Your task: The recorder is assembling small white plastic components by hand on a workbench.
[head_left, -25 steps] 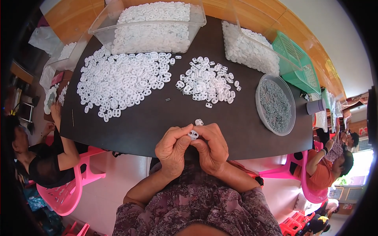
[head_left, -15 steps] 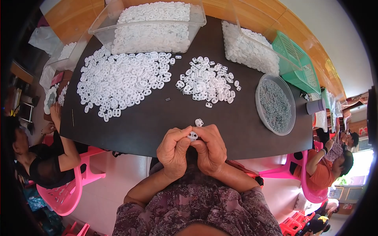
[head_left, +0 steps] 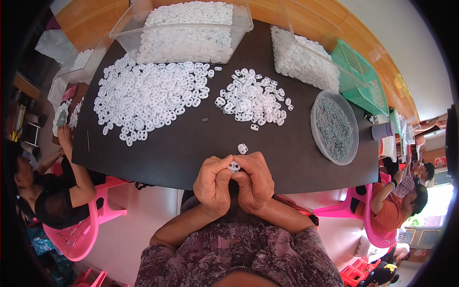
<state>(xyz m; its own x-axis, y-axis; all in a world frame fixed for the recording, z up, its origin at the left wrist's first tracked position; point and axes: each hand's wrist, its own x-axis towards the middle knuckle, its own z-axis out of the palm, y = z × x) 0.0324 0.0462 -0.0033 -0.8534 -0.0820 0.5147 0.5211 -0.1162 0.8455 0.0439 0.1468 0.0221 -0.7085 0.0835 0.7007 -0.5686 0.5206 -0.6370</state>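
Observation:
Between the fingertips of both hands sits a small white two-hole plastic cord lock (head_left: pixel 233 166), over the front edge of the dark table (head_left: pixel 210 138). My left hand (head_left: pixel 213 182) pinches one side of it; my right hand (head_left: pixel 256 181) pinches the other. Just beyond the fingers a loose white piece (head_left: pixel 243 149) lies on the tabletop. Farther off are a smaller heap of white pieces (head_left: pixel 251 98) and, to its left, a larger heap of white two-hole parts (head_left: pixel 148 93). A round clear tub (head_left: pixel 355 148) of small metal springs stands on the right.
Clear plastic bins (head_left: pixel 241 27) of white parts line the far side, with a green basket (head_left: pixel 366 83) at right. A grey-purple cup (head_left: pixel 382 130) stands by the right edge. One small spring (head_left: pixel 205 119) lies mid-table. Co-workers sit on pink chairs at left and right.
My hands stay together on the cord lock, with my left hand shifted very slightly right. At left, a co-worker's arm has moved a little. The view has shifted slightly.

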